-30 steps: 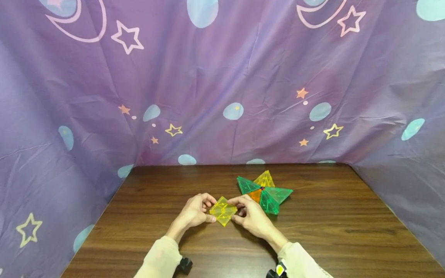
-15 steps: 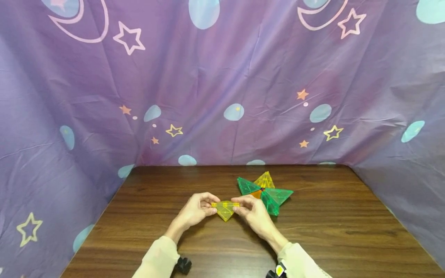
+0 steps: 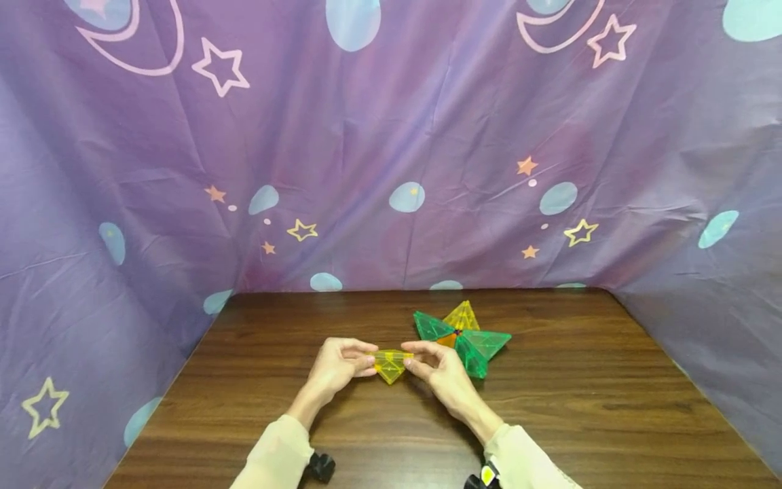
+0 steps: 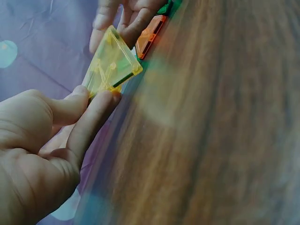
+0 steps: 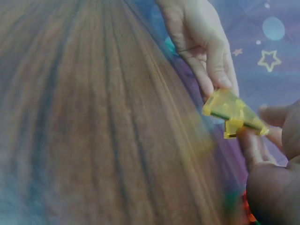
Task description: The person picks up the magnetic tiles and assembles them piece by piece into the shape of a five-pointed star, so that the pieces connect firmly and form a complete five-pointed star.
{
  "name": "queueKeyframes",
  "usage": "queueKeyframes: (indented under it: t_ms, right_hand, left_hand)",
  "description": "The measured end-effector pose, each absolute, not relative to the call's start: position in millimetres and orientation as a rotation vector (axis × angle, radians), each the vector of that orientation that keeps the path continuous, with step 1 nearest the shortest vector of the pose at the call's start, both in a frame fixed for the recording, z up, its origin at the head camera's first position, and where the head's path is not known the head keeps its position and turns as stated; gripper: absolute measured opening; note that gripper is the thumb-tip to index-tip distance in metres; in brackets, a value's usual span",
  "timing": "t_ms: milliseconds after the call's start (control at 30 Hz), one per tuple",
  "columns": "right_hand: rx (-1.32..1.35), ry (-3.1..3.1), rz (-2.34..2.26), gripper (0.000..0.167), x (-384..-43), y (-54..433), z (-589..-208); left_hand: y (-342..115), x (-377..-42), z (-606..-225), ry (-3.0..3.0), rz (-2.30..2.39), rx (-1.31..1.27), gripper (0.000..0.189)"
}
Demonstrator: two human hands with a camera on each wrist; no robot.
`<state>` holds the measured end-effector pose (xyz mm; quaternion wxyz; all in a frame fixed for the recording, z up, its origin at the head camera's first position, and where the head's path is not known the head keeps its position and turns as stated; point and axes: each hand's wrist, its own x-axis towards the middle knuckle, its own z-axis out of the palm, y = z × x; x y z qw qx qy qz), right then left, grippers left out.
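Between both hands is a pair of translucent yellow triangular magnetic tiles (image 3: 389,370), joined along an edge and folded into a small peaked shape. My left hand (image 3: 332,368) pinches its left corner between thumb and fingers. On the opposite corner, my right hand (image 3: 444,377) has its thumb and fingers pinched too. The left wrist view shows one tile's broad face (image 4: 110,70) tilted up from the left fingertips. Seen from the right wrist, the tiles (image 5: 229,108) form an angled shape, held up off the wooden table.
Just beyond my right hand lies a star-shaped build of magnetic tiles, with green points (image 3: 473,356), a yellow point (image 3: 463,316) and an orange piece (image 3: 447,340) partly behind the hand. A brown wooden table (image 3: 586,407) is bordered by a purple patterned cloth (image 3: 366,238).
The yellow tiles, spread as a diamond a second ago, have folded along their middle into a peaked shape. Both hands have shifted slightly away from the body. The star build has stayed put.
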<state>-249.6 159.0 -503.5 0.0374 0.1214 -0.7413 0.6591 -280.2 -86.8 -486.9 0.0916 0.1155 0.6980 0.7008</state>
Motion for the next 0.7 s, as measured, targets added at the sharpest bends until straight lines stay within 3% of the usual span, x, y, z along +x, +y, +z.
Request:
queueKeyframes:
  t_ms: [200,333,467,700]
  right_hand:
    - [0.428,-2.325,1.946,0.048,-246,165,-476]
    - [0.511,-2.233,1.955,0.047,-250,184,-446]
    - [0.433,-2.052,1.937,0.040,-259,227,-426]
    - [0.126,-2.283,1.866,0.045,-274,318,-459]
  left_hand:
    - [-86,-280,-489,2.097,2.117,0.285,0.027]
    - [-87,-282,-489,2.113,2.120,0.261,0.027]
    - [-87,-281,-489,2.109,2.115,0.266,0.027]
    - [-84,-279,-489,2.107,2.110,0.274,0.027]
